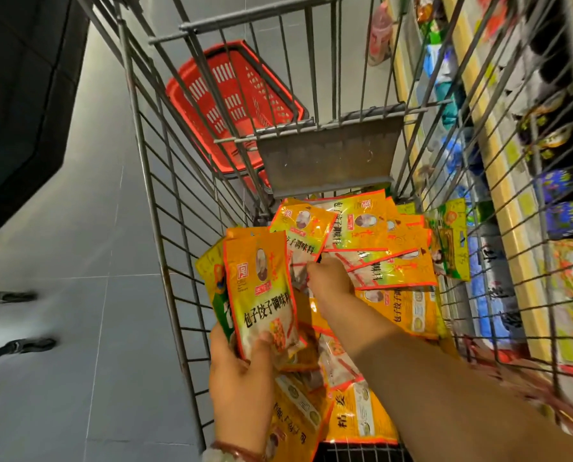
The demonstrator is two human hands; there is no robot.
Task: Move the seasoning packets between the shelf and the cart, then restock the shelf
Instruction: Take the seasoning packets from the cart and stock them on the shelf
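Seasoning packets (378, 278) lay heaped in the cart (165, 228), which is where nearly all of the task's goods were at this moment; on that showing I judged the job to be about midway, the packets gathered in the cart and the restocking of the shelf (511, 228) not yet done.

Nearest the camera, the left hand (242, 371) gripped a small upright stack of packets (262, 288), thumb curled over the front face and fingers behind it; how many packets were in the stack I could not tell, though at least one green-edged one showed behind the orange front one; a bead bracelet (232, 453) circled that wrist. Just beyond, the right hand (331, 278) reached down into the heap, its fingers closed in a pinch on the lower edge of a tilted orange packet (301, 231); that packet looked partly lifted, but whether it was clear of the pile was unclear.

The cart's basket held loose, overlapping packets, mostly orange and yellow, with one greenish packet (451, 241) leaning against the right-hand wire wall; a grey metal flap (328, 155) stood at the far end. Beyond the cart a red shopping basket (235, 105) sat on the grey floor (78, 261); what it held, if anything, could not be seen. To the right, through the wires, the shelf carried blurred rows of other goods.
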